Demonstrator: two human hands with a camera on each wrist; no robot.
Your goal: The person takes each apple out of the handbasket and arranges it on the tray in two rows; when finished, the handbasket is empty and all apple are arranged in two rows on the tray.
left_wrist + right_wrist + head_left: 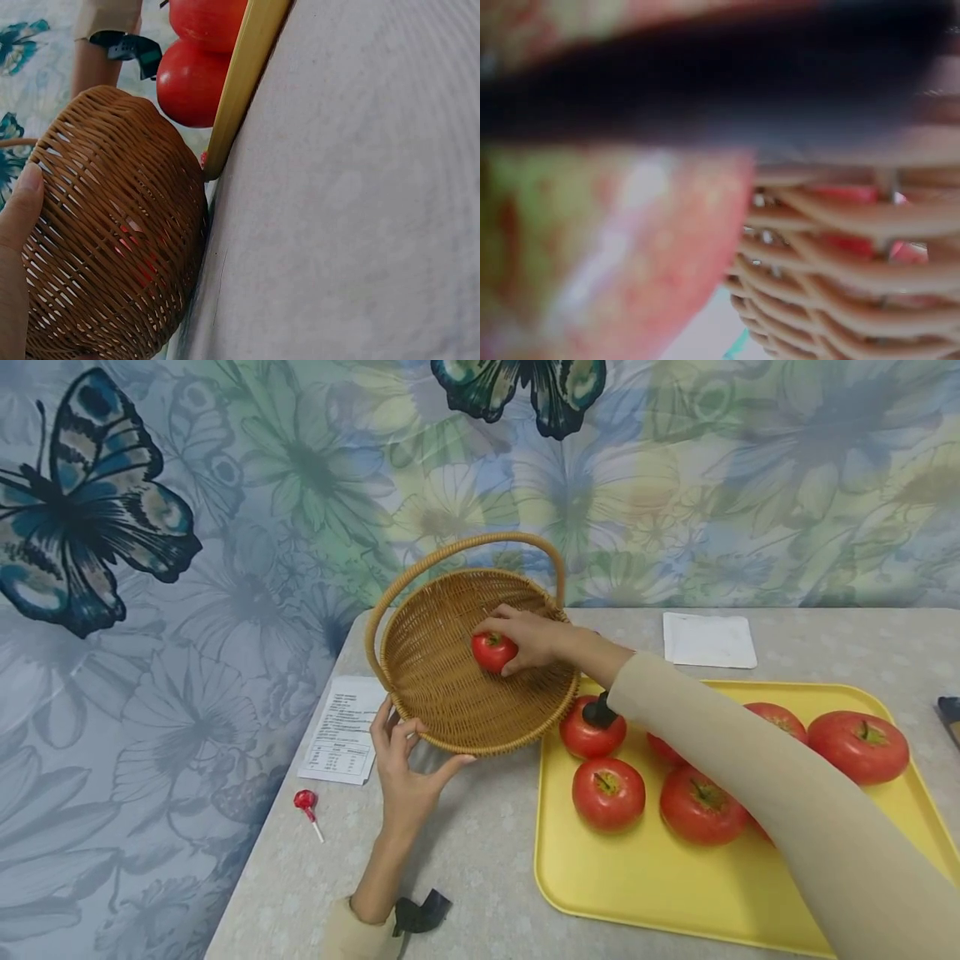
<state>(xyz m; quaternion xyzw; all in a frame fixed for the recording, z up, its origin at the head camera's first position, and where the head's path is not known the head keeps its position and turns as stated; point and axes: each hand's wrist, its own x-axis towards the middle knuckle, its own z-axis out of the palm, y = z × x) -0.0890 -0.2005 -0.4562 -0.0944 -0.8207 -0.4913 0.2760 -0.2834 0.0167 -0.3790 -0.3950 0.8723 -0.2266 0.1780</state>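
Note:
A wicker basket [450,693] with an arched handle stands tilted on the table, its opening facing me. My left hand [405,777] grips its lower left rim, and the thumb [19,206] lies against the weave in the left wrist view. Inside the basket my right hand [528,639] holds a red apple [493,652] by its sides. Red also shows through the basket's weave [112,195] in the left wrist view. Several larger red apples [608,794] lie on a yellow tray [600,881] to the right, partly hidden by my right sleeve.
A red lollipop [306,802] and a printed sheet [345,731] lie left of the basket. A white packet [708,641] lies behind the tray, and a dark object [949,717] is at the right edge. A patterned cloth [637,527] hangs behind the table.

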